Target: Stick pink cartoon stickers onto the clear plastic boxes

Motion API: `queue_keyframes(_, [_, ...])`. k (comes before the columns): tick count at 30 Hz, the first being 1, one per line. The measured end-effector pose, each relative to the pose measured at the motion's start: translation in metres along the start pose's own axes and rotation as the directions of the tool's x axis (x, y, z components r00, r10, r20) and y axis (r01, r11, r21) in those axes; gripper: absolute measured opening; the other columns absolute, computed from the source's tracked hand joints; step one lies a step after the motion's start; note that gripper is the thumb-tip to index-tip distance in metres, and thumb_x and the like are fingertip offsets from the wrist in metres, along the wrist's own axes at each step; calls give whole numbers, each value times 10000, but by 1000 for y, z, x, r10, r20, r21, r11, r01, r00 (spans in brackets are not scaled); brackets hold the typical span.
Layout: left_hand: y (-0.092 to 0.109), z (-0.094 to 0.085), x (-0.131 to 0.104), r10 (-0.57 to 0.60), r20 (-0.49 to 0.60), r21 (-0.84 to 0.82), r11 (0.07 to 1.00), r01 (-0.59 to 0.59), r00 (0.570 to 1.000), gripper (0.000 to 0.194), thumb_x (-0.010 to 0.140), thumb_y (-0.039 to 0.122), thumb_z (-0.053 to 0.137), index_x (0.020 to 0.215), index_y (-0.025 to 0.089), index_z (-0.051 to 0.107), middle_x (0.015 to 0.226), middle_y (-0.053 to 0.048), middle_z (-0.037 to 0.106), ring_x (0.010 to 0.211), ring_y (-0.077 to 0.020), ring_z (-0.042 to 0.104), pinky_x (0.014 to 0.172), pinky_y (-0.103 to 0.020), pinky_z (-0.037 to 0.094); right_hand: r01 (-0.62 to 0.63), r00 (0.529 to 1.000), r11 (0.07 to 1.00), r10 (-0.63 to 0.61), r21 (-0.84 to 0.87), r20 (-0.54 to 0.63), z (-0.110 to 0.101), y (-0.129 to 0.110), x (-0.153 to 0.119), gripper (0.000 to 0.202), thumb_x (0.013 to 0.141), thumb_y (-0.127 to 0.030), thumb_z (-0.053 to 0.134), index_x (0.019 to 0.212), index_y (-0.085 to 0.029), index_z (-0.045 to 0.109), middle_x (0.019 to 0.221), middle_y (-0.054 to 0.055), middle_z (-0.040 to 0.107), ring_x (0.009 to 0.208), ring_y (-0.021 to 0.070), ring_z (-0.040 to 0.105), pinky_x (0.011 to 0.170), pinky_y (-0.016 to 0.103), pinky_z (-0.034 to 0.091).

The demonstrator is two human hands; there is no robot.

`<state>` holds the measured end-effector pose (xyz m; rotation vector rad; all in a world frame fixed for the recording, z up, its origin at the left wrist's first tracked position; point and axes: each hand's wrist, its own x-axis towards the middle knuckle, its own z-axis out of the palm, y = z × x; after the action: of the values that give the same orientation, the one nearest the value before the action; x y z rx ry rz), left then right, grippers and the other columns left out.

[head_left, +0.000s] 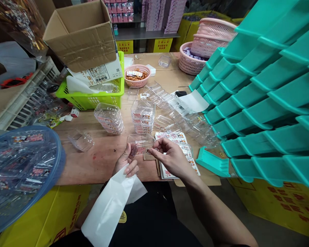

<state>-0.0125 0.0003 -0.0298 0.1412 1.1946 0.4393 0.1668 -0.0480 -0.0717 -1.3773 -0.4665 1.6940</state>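
Note:
My left hand is closed, its thumb at the left end of a clear plastic box. Its lower fingers also clasp a white paper sheet, which hangs down over my lap. On the front wall of the box shows a pink printed sticker. The fingers of my right hand are bent together, thumb tip at the right end of that sticker. Under the right hand lies a stack of printed sticker sheets. Behind the box stand two stacks of stickered boxes, one left and one centre.
A blue basket of stickered boxes stands left. Loose clear boxes spread right of centre, near a phone. Teal trays tower at right. A green basket and a pink basket sit farther back.

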Motion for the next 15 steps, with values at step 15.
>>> queue_keyframes(15, [5,-20,-1,-203,169,-31,977,211,964,584,1002,558,301,866,247,776,334,37,465,217,-77,250,276,-190,237,192,934,794,-328,-577,-140,-6,3,-5,789,709,-651,733,1281,-158,505,1132,172,629,945,290,634,785,433,530])
